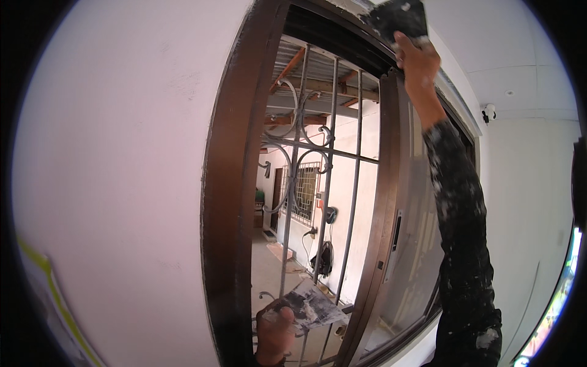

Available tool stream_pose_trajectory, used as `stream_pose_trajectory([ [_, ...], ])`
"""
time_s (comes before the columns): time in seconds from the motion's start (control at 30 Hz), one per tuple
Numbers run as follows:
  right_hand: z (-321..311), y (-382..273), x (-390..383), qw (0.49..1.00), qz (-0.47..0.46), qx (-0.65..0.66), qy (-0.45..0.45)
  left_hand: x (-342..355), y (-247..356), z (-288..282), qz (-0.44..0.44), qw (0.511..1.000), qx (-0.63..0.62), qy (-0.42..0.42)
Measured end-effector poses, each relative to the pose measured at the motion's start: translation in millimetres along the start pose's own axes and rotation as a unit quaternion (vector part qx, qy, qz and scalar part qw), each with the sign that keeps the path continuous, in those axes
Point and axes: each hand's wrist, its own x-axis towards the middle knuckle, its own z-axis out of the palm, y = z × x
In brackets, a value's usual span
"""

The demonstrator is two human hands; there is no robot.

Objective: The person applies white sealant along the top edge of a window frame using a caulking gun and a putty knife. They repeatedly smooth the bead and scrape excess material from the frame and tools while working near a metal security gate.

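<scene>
At one o'clock, the right hand (419, 64) curls tightly round a flat black scraper (400, 23) near the brown rectangular window frame (227, 183); at six, the closed left hand (276, 330) grips a grey square plate (319, 301), whitish paste (309, 311) left, so work seems unfinished

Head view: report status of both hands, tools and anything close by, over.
Left hand low, holding smeared flat plate. Right hand raised, gripping dark scraper near top of brown frame; contact unclear. Metal grille behind plate.

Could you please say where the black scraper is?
In the head view's upper right, the black scraper is in the right hand, near the top of the window frame.
</scene>
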Motion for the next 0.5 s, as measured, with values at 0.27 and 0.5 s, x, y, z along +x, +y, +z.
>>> stream_pose_trajectory([
  [0.27, -136, -106, -185, 0.9, 0.349, 0.18, -0.19, 8, 16, 53, -0.022, 0.983, -0.181, -0.011],
  [0.5, -197, -99, -267, 0.762, 0.544, 0.249, -0.247, 5, -10, 126, -0.195, 0.927, -0.305, -0.1],
])
